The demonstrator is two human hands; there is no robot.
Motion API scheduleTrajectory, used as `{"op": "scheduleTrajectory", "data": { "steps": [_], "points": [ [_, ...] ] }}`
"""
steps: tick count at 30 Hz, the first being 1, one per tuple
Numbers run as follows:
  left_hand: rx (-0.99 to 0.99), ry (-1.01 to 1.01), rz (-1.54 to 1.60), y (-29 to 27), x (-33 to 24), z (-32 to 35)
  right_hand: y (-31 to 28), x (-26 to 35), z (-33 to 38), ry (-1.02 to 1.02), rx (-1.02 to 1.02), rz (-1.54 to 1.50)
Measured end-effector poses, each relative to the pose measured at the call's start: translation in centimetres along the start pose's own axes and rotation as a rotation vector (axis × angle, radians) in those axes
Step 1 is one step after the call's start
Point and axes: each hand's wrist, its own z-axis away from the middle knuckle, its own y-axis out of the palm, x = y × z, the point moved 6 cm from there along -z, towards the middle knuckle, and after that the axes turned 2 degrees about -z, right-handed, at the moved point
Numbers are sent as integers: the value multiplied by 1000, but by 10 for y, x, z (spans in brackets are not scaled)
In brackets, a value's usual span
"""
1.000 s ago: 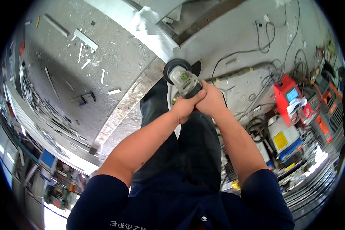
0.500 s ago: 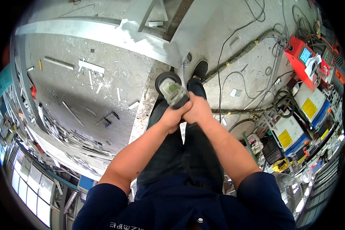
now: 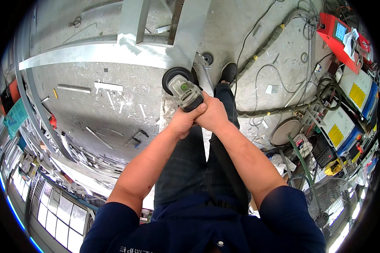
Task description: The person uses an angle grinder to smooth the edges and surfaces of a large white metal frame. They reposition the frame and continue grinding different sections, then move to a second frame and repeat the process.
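Observation:
Both my hands close round the body of an angle grinder, a grey tool with a green dot on its head and a round black disc at its far end. My left hand grips it from the near left, its thumb lying over the other hand. Against it on the right, my right hand wraps the rear of the tool. Just beyond the disc stands the silvery metal frame, made of welded flat bars. The disc's edge is very close to the frame's near edge; I cannot tell whether they touch.
Off-cut metal strips litter the floor at left. Cables trail across the floor at right, near a red machine with a screen and white-and-blue boxes. A fan stands at the lower right. My shoe is beside the frame.
The grinder and both hands have shifted slightly left and away from me. Its disc is now nearer the frame's edge. My view has also shifted, and the grip looks the same.

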Motion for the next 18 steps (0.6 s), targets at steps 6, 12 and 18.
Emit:
{"op": "scheduleTrajectory", "data": {
  "steps": [6,12,18],
  "points": [
    [-19,-12,-62,-3,-3,-1,1,-2,-1,13,-13,-52],
    [-22,-8,-71,0,-7,0,1,-3,-2,9,-18,-72],
    [-12,-14,-73,-1,-3,-3,0,-4,-4,23,-1,-33]
  ]
}}
